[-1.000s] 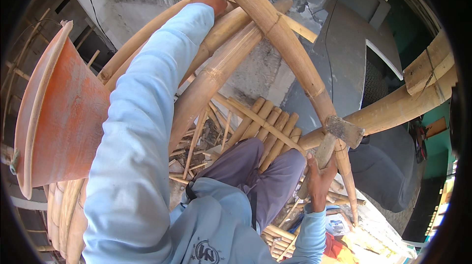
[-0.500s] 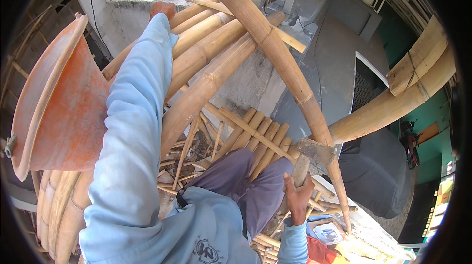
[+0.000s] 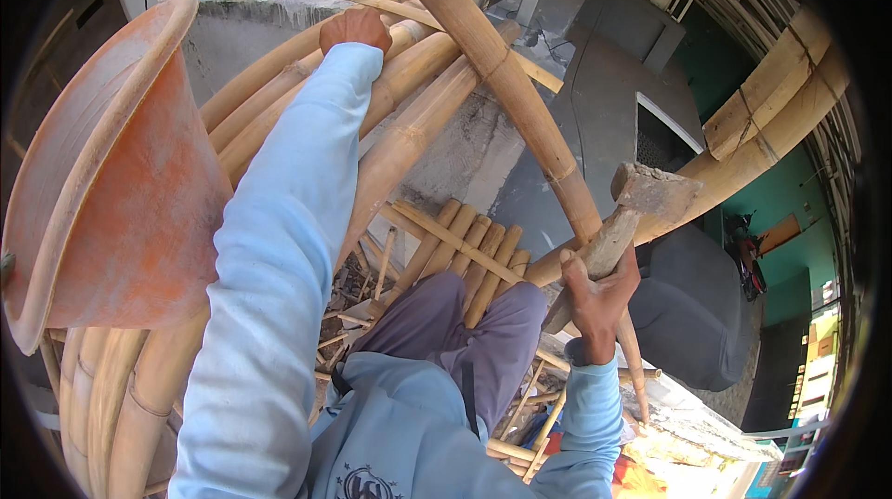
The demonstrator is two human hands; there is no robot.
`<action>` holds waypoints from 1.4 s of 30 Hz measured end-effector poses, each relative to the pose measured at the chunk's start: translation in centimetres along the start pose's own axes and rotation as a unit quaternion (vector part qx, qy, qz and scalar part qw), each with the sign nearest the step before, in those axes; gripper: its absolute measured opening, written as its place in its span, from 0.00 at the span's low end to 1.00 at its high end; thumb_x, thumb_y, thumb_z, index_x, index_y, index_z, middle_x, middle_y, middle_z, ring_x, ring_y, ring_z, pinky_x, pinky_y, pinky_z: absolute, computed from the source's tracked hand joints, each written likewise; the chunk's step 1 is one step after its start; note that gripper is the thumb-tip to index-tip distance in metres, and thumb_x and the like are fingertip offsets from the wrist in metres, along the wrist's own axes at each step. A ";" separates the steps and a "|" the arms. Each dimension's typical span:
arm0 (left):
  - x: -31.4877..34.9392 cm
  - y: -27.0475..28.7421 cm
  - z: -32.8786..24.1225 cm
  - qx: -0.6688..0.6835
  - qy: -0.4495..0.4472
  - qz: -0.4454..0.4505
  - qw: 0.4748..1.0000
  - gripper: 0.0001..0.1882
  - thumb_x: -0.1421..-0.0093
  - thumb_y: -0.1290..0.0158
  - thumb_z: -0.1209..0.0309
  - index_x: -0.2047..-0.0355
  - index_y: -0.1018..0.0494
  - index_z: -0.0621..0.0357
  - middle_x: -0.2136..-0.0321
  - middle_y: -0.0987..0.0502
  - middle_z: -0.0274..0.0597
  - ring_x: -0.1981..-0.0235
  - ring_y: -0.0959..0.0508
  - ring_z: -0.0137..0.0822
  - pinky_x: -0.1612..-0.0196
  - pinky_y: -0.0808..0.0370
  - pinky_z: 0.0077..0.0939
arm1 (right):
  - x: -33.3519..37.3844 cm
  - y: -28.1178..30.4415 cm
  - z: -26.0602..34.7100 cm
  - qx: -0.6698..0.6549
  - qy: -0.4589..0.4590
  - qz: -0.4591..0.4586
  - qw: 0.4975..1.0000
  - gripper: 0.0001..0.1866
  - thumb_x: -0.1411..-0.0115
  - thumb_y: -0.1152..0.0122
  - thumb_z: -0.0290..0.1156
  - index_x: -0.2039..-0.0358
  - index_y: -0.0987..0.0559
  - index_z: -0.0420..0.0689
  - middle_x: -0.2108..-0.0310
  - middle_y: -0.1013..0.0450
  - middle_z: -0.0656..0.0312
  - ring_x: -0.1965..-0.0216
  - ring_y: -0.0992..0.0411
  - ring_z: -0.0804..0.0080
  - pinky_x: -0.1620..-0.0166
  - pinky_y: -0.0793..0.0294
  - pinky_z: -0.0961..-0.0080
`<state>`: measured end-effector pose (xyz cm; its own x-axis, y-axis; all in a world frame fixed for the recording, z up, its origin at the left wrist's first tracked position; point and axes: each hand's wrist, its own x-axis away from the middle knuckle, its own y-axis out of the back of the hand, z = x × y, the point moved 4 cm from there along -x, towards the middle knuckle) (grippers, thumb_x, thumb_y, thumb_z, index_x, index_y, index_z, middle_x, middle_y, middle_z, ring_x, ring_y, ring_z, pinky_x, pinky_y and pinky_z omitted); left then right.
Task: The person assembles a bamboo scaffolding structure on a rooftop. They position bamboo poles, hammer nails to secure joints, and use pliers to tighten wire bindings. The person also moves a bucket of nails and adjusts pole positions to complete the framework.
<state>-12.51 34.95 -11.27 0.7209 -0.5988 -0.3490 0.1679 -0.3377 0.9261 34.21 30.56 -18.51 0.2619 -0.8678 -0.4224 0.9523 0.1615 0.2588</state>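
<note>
My right hand (image 3: 602, 299) is wrapped round the thick wooden handle of a hammer (image 3: 656, 190). Its dusty, blocky head is raised beside a long curved bamboo pole (image 3: 520, 90). Farther off at the upper left, my left hand (image 3: 358, 30) is closed in a fist on top of a row of bamboo poles (image 3: 409, 67). What its fingers hold, if anything, is hidden. Just past that fist, a split bamboo strip (image 3: 400, 8) lies across the poles.
A big orange tub (image 3: 158, 211) stands close to my left arm. Shorter bamboo lengths (image 3: 478, 243) lie in front of my knees. At right are a thick bamboo pole (image 3: 715, 183) with a tied-on piece and a dark covered shape (image 3: 697, 304). Bamboo scraps litter the area below.
My right hand has lifted the hammer up and to the right. My left fist has shifted right along the poles. The whole view has moved slightly.
</note>
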 end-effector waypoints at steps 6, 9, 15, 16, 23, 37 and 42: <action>2.5 1.9 -0.2 -0.080 -0.034 -0.009 0.996 0.21 0.34 0.46 0.51 0.51 0.17 0.50 0.51 0.16 0.44 0.48 0.16 0.42 0.48 0.20 0.37 | -1.3 -0.2 6.4 0.049 0.075 -0.012 0.996 0.27 0.50 0.27 0.30 0.51 0.25 0.35 0.67 0.24 0.59 0.67 0.30 0.76 0.61 0.26 0.75; 1.9 0.7 0.2 -0.112 -0.051 0.048 0.991 0.30 0.35 0.47 0.41 0.45 0.20 0.48 0.46 0.18 0.45 0.45 0.18 0.44 0.45 0.21 0.41 | -0.8 -0.3 8.5 0.034 0.101 -0.026 0.994 0.25 0.49 0.27 0.31 0.52 0.25 0.35 0.67 0.24 0.59 0.67 0.29 0.76 0.60 0.26 0.75; 2.8 1.9 0.7 -0.090 -0.029 0.048 0.994 0.31 0.37 0.46 0.39 0.44 0.21 0.48 0.45 0.19 0.44 0.44 0.19 0.43 0.44 0.22 0.40 | 0.7 -0.5 9.9 0.036 0.120 -0.053 0.991 0.22 0.53 0.29 0.30 0.58 0.25 0.35 0.72 0.27 0.57 0.71 0.30 0.72 0.64 0.27 0.71; 2.8 2.1 0.5 -0.087 -0.028 0.048 0.995 0.32 0.37 0.45 0.39 0.44 0.21 0.48 0.45 0.19 0.44 0.44 0.19 0.43 0.44 0.22 0.40 | 1.0 -0.6 9.9 0.032 0.113 -0.058 0.991 0.22 0.53 0.29 0.30 0.58 0.25 0.35 0.72 0.27 0.57 0.72 0.31 0.72 0.65 0.27 0.70; 2.5 1.8 1.1 -0.048 -0.028 0.006 0.998 0.29 0.42 0.37 0.43 0.46 0.18 0.44 0.47 0.17 0.36 0.47 0.17 0.36 0.50 0.19 0.34 | 2.4 0.6 12.5 0.100 0.172 -0.064 0.978 0.23 0.53 0.28 0.32 0.57 0.25 0.36 0.72 0.25 0.53 0.73 0.28 0.67 0.65 0.26 0.67; 3.3 1.3 -1.2 0.138 0.009 -0.069 0.988 0.15 0.44 0.39 0.63 0.58 0.15 0.52 0.57 0.15 0.48 0.54 0.14 0.45 0.53 0.17 0.37 | 3.3 3.1 26.1 0.124 0.364 -0.122 0.915 0.29 0.47 0.25 0.34 0.50 0.27 0.32 0.72 0.27 0.59 0.74 0.29 0.71 0.67 0.28 0.74; 5.3 1.8 -3.0 0.170 -0.089 0.029 0.981 0.22 0.43 0.37 0.53 0.55 0.17 0.56 0.53 0.16 0.50 0.50 0.16 0.46 0.49 0.19 0.40 | -2.1 -1.0 27.3 0.083 0.300 -0.003 0.950 0.25 0.51 0.31 0.31 0.54 0.27 0.33 0.76 0.29 0.57 0.75 0.29 0.64 0.65 0.27 0.68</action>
<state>-6.39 33.35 -10.98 0.5883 -0.7314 -0.3448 -0.1258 -0.5040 0.8545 28.46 19.33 5.85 0.3449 -0.4369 -0.8308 0.9298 0.0379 0.3661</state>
